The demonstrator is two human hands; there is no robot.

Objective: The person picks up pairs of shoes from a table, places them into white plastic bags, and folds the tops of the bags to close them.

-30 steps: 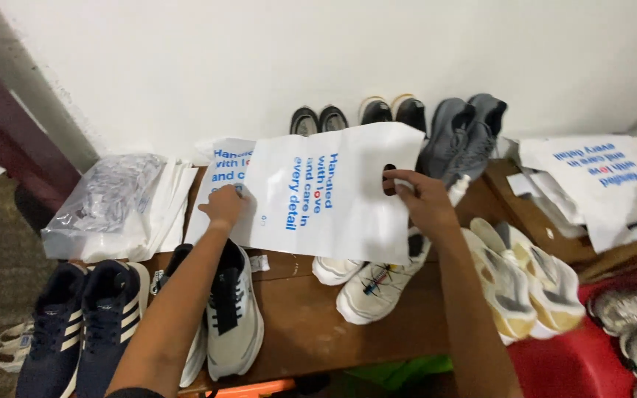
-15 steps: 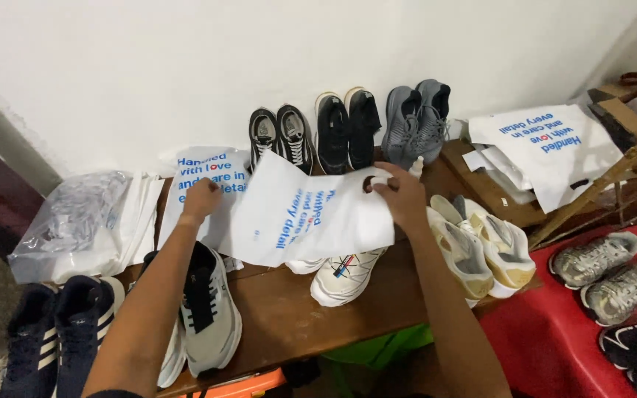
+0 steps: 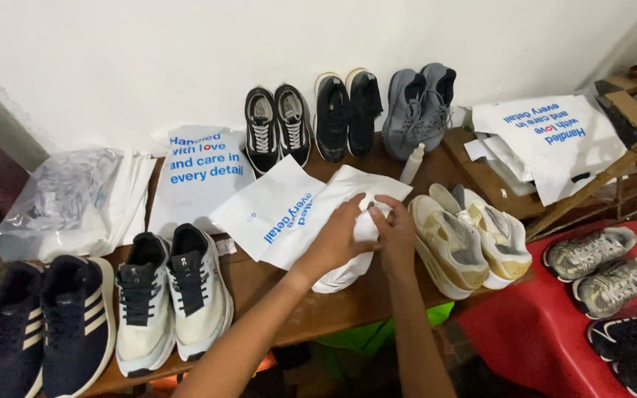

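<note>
White bag [image 3: 289,214] (seemingly over shoe).

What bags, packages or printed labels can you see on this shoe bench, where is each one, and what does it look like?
White bag with blue print: bench centre, crumpled under both hands, left hand, right hand.
White bag stack, blue print with a red spot: flat, back left, by the wall.
White printed bags: heaped at the right on a wooden frame.
Clear plastic bag: far left, crinkled, on white sheets.
</note>
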